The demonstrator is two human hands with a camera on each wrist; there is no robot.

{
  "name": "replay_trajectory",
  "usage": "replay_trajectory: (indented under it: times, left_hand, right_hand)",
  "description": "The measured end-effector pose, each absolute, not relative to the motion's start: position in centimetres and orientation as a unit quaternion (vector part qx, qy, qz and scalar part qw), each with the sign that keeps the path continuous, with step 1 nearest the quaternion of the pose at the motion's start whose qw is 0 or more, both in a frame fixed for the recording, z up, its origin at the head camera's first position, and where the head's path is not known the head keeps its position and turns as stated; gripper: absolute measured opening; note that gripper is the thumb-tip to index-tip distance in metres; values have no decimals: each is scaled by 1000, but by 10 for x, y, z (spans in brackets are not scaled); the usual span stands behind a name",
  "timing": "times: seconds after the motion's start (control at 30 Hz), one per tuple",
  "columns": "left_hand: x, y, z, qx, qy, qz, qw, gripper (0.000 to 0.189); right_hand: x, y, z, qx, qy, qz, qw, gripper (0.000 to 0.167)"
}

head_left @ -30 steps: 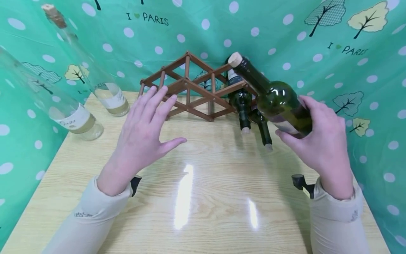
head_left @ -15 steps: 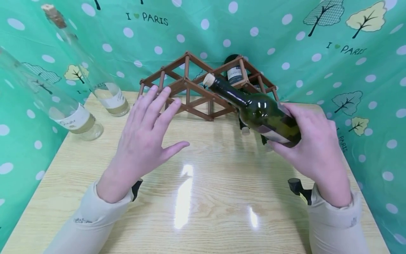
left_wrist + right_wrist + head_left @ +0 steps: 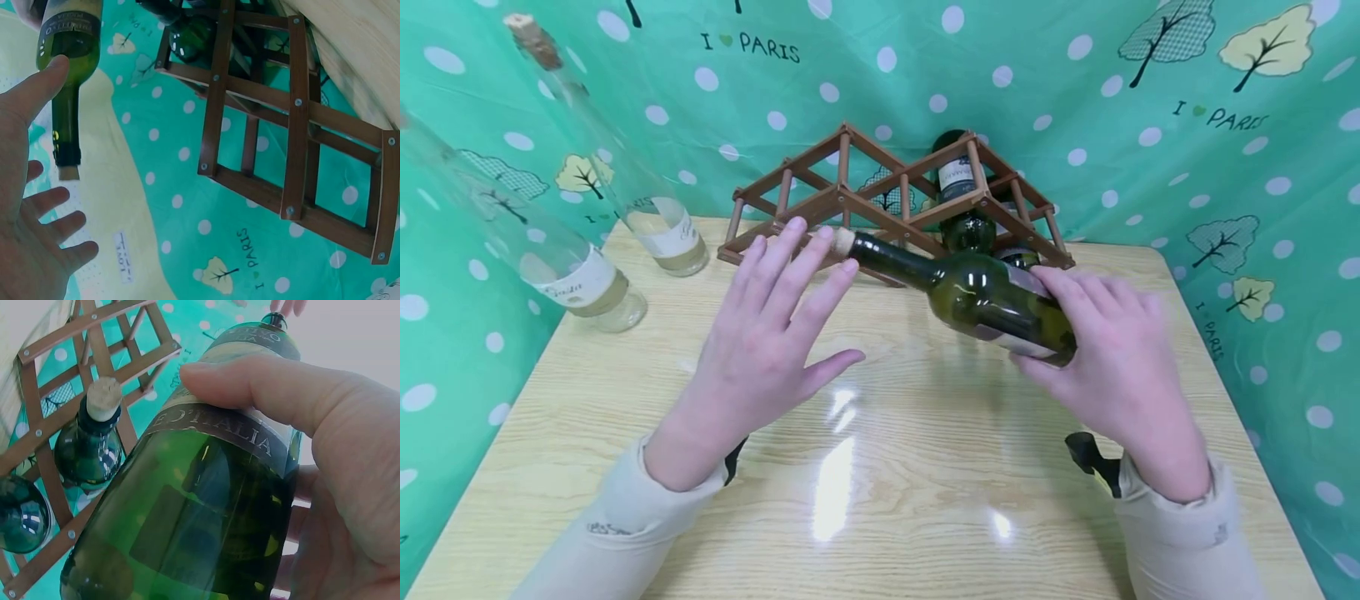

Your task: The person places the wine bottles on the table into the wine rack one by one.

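Note:
My right hand [image 3: 1116,358] grips a green wine bottle [image 3: 977,304] round its label and base end. The bottle lies tilted over the table, its cork end pointing left. Spread and nearly straight, the fingers of my left hand [image 3: 763,358] are right by the cork [image 3: 844,242]. In the left wrist view, the left thumb [image 3: 47,84] overlaps the bottle's shoulder. A brown wooden wine rack [image 3: 841,197] stands behind the hands. Two green bottles rest in its right part: an upper bottle [image 3: 957,175] and a lower one [image 3: 1018,257], partly hidden by the held bottle.
Two clear corked bottles with a little pale liquid stand on the left of the wooden table [image 3: 910,517]: a nearer one [image 3: 580,279] and a farther one [image 3: 670,237]. A green patterned cloth [image 3: 1000,50] hangs behind and at both sides.
The right hand has carried the bottle left and down, its neck swinging lower, toward the left hand. The left hand has shifted slightly right, fingers still spread.

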State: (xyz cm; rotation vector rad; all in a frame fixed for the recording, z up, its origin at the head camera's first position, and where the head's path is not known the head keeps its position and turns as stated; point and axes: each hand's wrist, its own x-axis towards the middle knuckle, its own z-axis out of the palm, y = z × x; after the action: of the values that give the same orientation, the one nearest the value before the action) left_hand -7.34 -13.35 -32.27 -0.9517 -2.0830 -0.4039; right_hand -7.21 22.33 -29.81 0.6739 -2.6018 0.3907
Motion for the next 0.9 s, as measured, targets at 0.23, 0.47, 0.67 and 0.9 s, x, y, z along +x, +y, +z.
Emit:
replay_trajectory:
  times: [0.23, 0.47, 0.67, 0.9]
  left_hand:
    - [-72, -128, -326, -385, -823, -149, 390, 96]
    - [-71, -125, -330, -398, -832, -120, 366, 96]
    - [-70, -121, -336, -402, -841, -103, 347, 93]
    - [-69, -117, -342, -395, -849, -78, 342, 89]
  right_hand:
    - [-69, 215, -303, 252, -940, 116, 199, 98]
    - [-67, 207, -310, 280, -932, 102, 206, 94]
    - [-64, 202, -314, 287, -934, 94, 193, 95]
    - [-63, 195, -316, 299, -933, 86, 181, 93]
